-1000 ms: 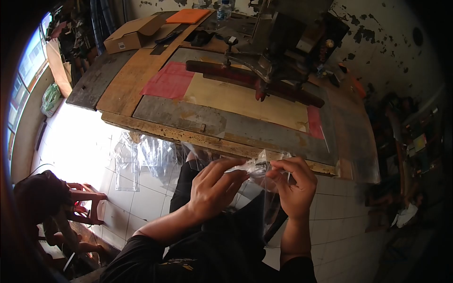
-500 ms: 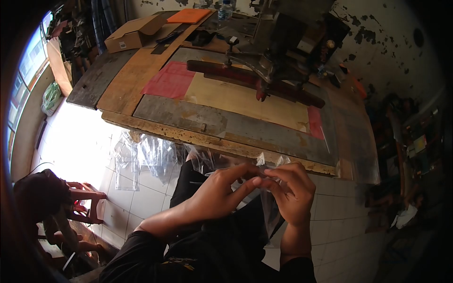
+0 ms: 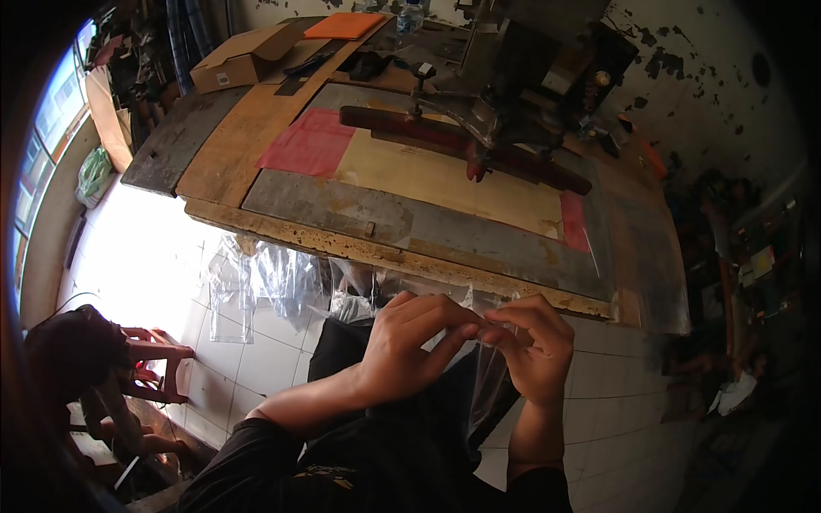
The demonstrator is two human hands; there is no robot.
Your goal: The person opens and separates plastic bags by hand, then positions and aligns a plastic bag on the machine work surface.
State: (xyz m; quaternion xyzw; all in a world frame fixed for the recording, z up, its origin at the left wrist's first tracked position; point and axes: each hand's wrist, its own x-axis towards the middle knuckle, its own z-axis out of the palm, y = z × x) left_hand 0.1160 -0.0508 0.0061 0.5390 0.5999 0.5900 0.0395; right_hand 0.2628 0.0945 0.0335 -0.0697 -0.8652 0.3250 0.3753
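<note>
My left hand [image 3: 416,335] and my right hand [image 3: 535,346] meet above my lap, fingertips pinched close together. Between them is a clear plastic sheet [image 3: 486,385], part of it hanging down below the fingers. Its exact shape is hard to make out. Just beyond my hands runs the worn front edge of the work table [image 3: 410,259]. On that table stands a machine with a long dark red bar [image 3: 402,132] above a yellow sheet [image 3: 428,181] with pink ends.
Clear plastic pieces [image 3: 282,278] hang below the table's front edge. A cardboard box [image 3: 244,60], an orange folder [image 3: 344,26] and a water bottle [image 3: 410,17] lie toward the back. At lower left, another person [image 3: 77,359] sits by a red stool [image 3: 162,355].
My left hand has shifted slightly and its fingers have moved up. Both hands still pinch the plastic, whose hanging part has swung a little to the left.
</note>
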